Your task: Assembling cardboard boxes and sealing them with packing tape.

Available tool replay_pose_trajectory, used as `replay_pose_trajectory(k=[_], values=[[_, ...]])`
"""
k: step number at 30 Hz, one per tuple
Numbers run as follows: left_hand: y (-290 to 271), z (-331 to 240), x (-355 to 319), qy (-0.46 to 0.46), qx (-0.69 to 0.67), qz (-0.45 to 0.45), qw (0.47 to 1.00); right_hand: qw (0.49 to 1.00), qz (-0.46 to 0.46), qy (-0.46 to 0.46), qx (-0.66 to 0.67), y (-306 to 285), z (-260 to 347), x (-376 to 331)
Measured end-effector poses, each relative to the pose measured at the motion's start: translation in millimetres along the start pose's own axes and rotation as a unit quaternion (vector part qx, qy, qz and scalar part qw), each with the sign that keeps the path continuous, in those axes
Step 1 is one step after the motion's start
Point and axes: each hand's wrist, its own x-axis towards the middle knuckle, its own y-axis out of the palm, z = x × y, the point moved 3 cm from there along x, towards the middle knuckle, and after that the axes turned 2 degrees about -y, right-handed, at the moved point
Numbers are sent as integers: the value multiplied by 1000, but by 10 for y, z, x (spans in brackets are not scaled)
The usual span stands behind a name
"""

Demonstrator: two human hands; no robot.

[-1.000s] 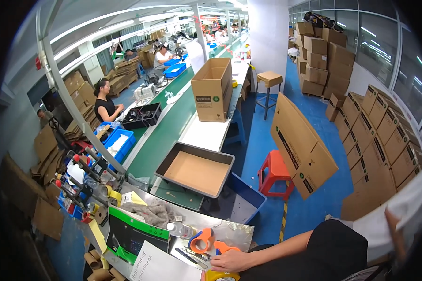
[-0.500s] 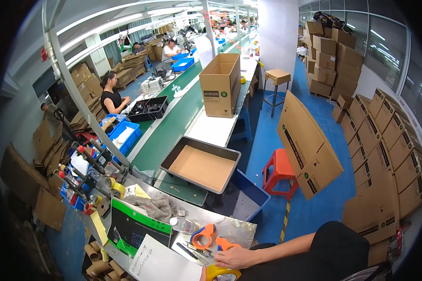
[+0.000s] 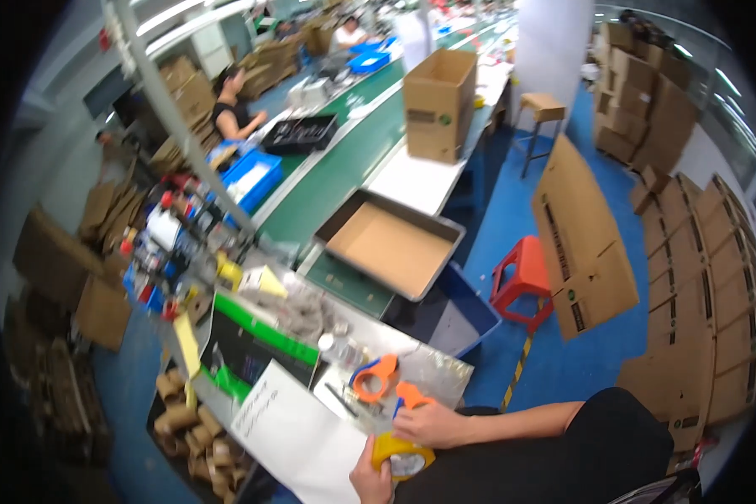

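Tape roll (image 3: 403, 456), yellow with a pale face, at near edge of the workbench (image 3: 445, 370), right of a white sheet (image 3: 290, 433). Left hand (image 3: 371, 480) wrapped around its near side. Right hand (image 3: 428, 424) closed over its top, by an orange tape dispenser (image 3: 376, 378).

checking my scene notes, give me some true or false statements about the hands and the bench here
1. The left hand grips a yellow tape roll. True.
2. The right hand rests on a blue stool. False: it is at the orange tape dispenser; the stool is red, on the floor.
3. The shallow tray holds bottles. False: only a brown cardboard liner shows.
4. A white sheet lies on the bench. True.
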Motion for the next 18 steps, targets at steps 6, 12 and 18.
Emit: replay_pose_trajectory(k=[6,12,18], values=[[-71,-95,44,-18,10,1,1000,999,-30,-7,24,-12,-34,107],[-74,-76,27,-14,26,3,1000,998,-21,-28,51,41,-21,79],[-140,-158,20,1,29,-1,1000,999,-12,5,46,-109,33,157]])
